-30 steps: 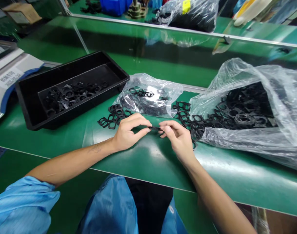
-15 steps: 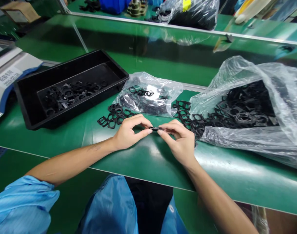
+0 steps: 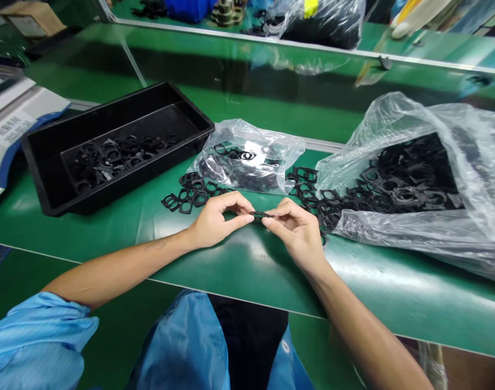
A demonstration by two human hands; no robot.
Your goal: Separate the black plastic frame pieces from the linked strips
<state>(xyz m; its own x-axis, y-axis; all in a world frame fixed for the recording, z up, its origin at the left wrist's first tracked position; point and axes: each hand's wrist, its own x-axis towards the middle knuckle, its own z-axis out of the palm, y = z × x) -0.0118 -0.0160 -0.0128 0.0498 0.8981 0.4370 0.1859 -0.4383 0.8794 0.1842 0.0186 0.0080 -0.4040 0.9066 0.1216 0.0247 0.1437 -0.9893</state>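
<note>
A small black ring-shaped plastic part point(image 3: 259, 215) is held up just above the green table, seen nearly edge-on. My left hand point(image 3: 214, 221) pinches its left end between thumb and fingers. At its right end, my right hand point(image 3: 299, 234) has thumb and forefinger closed on it. Just beyond my left hand lies a small group of loose black ring parts point(image 3: 186, 199). Another heap of such parts point(image 3: 330, 208) spreads beside my right hand, spilling from a big clear plastic bag point(image 3: 397, 230).
A black tray point(image 3: 127, 192) holding more black parts stands at the left. Between tray and big bag lies a smaller clear bag point(image 3: 267, 179) with parts inside. A white and blue machine point(image 3: 23, 130) is at the far left; a clear low partition point(image 3: 239, 97) runs behind.
The black part has tilted slightly, so more of its opening shows. My right hand's fingers have shifted a little; my left hand stays in place.
</note>
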